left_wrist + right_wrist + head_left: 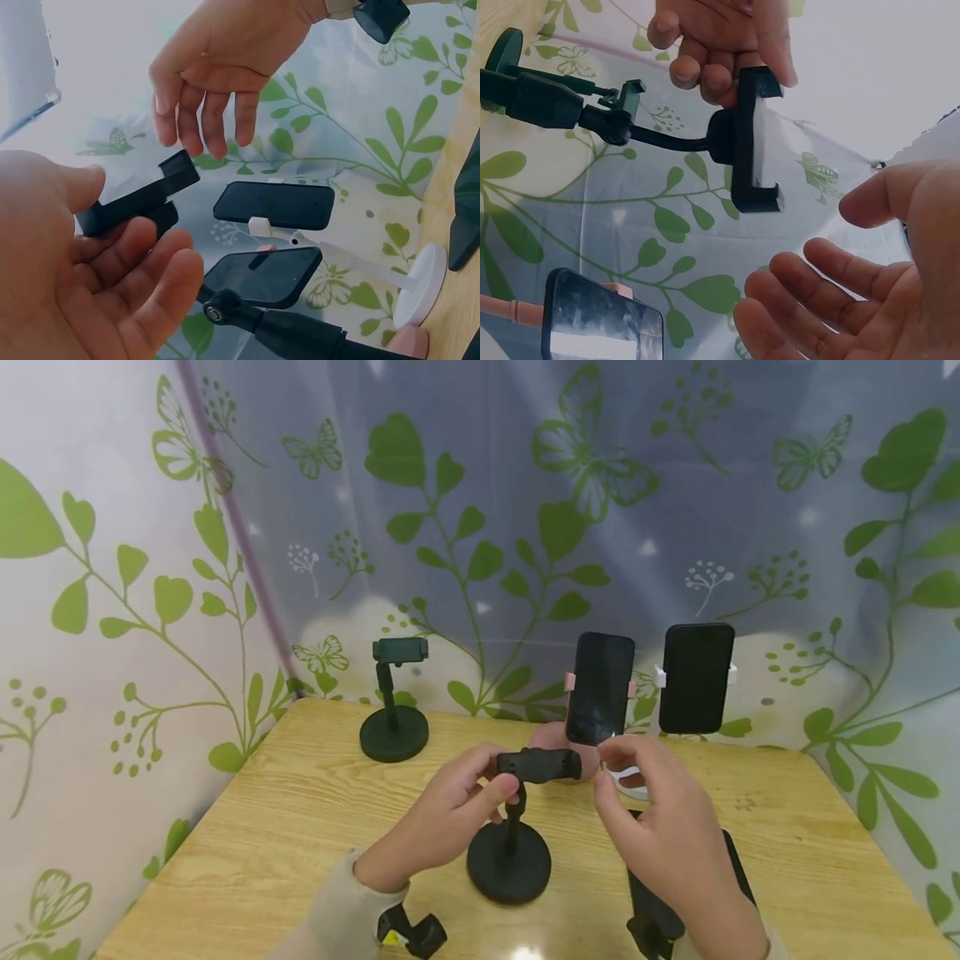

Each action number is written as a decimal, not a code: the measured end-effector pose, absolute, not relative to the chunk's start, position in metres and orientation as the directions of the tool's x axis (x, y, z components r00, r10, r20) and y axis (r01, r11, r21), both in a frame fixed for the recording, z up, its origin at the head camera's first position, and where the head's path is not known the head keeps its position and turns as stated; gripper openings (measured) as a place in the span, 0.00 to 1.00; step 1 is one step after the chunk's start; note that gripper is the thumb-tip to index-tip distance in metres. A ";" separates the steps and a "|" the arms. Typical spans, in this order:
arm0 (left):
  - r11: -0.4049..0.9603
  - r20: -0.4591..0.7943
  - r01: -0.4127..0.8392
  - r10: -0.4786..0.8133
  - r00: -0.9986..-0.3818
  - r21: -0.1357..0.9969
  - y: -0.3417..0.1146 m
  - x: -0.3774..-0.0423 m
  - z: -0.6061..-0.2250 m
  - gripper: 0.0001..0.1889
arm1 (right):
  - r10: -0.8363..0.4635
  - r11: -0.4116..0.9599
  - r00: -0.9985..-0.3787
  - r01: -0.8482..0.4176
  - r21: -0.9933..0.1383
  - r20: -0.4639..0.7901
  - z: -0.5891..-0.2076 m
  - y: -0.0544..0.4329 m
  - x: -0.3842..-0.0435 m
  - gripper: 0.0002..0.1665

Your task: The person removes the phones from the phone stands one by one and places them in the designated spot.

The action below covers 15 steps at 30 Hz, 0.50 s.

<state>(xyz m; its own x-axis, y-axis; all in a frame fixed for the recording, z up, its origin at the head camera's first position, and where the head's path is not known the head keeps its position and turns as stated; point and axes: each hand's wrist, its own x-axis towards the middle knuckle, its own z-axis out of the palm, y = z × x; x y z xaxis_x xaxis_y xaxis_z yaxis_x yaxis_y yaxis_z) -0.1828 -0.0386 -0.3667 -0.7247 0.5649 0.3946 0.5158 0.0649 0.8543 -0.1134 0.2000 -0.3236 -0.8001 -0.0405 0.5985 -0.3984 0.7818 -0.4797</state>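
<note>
While left hand (453, 810) grips black stand (512, 837) by clamp (542, 766), right hand (667, 831) hovers relaxed, unclenched, to right of stand.

Narrow gap noted between the right hand (667, 828) and the clamp (540, 766) of the black phone stand (510, 864). Left hand (452, 812) blocked the clamp's opposite end. Behind, the pink-held smartphone (600, 687) and white-held smartphone (697, 678) obstructed forward passage. Tabletop (285, 827) left of the left hand offered lateral room.
</note>
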 end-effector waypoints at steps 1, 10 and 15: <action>0.062 0.399 0.514 0.553 -0.731 0.856 -0.038 -0.184 -0.367 0.12 | -0.034 0.781 -0.797 -0.397 -0.481 0.603 -0.323 0.202 -0.113 0.11; 0.044 0.440 0.531 0.503 -0.743 0.846 -0.043 -0.200 -0.364 0.15 | -0.022 0.758 -0.759 -0.438 -0.484 0.651 -0.319 0.211 -0.112 0.13; 0.096 0.419 0.542 0.526 -0.740 0.835 -0.045 -0.214 -0.357 0.18 | -0.022 0.751 -0.745 -0.453 -0.481 0.667 -0.318 0.215 -0.111 0.13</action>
